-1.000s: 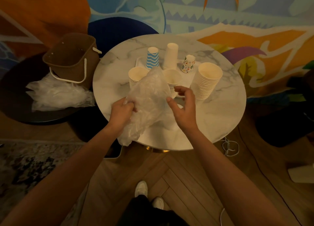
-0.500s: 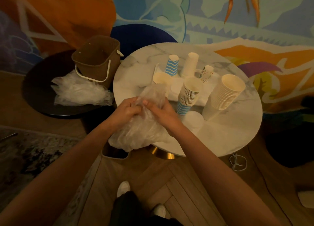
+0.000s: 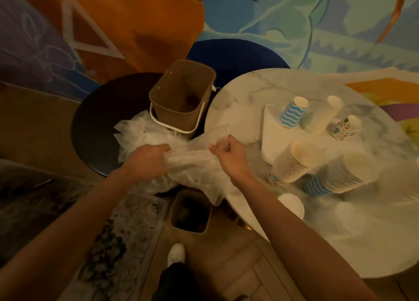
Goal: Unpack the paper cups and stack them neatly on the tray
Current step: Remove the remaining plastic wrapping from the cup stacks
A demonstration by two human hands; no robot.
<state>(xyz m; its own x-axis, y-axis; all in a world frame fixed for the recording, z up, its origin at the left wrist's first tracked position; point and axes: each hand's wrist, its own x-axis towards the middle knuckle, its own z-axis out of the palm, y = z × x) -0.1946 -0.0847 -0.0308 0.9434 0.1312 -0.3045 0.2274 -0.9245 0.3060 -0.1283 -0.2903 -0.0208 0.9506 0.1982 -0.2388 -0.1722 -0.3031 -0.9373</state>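
Paper cups [image 3: 294,164] stand on the round marble table [image 3: 247,92], at three o'clock from your hands. Two tall nested stacks lean at the near edge of the white tray [image 3: 271,130]; blur hides whether they rest on it. Farther back, toward two o'clock, three single cups stand upside down on the tray: a blue wavy cup [image 3: 292,115], a plain one and a small floral one.

The cups look light and thin-walled, easy to crush, and tall stacks likely wobble. Take a stack low around its sides with a loose wrap, not by the rim.

Your left hand [image 3: 147,160] and right hand [image 3: 231,158] are both curled tight on a crumpled clear plastic wrapper [image 3: 192,164], which stretches between them. It appears soft and slippery.

At twelve o'clock from your hands, a brown basket [image 3: 181,101] sits on a dark side table [image 3: 95,124], touching a pile of plastic wrap [image 3: 133,130]. A small bin [image 3: 190,212] stands on the floor at six o'clock.
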